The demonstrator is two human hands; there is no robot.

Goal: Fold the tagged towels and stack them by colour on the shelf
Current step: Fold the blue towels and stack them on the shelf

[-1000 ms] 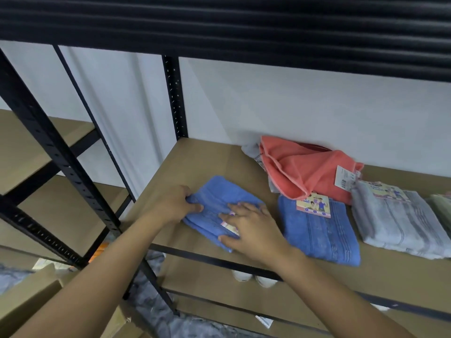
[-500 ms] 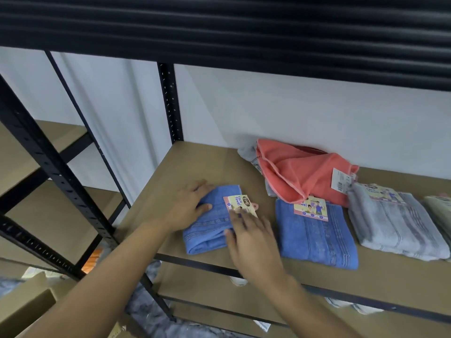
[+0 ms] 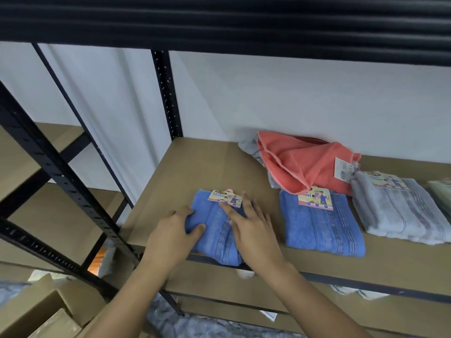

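Observation:
A folded blue towel [image 3: 214, 230] with a yellow paper tag [image 3: 225, 197] lies near the front edge of the brown shelf [image 3: 192, 167]. My left hand [image 3: 170, 236] grips its left side, thumb on top. My right hand [image 3: 253, 228] lies flat on its right half, fingers spread toward the tag. A second folded blue towel [image 3: 322, 228] with its own tag sits just to the right. Behind it lies an unfolded coral towel [image 3: 305, 164] with a white tag, on top of a crumpled grey one [image 3: 249, 146]. A folded grey towel [image 3: 402, 213] is further right.
A pale green towel [image 3: 441, 191] shows at the right edge. Black shelf posts [image 3: 168, 98] stand at the back and front left. The upper shelf's dark edge [image 3: 244, 28] hangs overhead. Cardboard boxes [image 3: 44, 313] sit on the floor at lower left. A lower shelf [image 3: 341, 311] lies beneath.
The blue towel went from a bunched fold to a flat folded rectangle with its tag on top. Both hands have settled on it, left at its side, right pressing its top.

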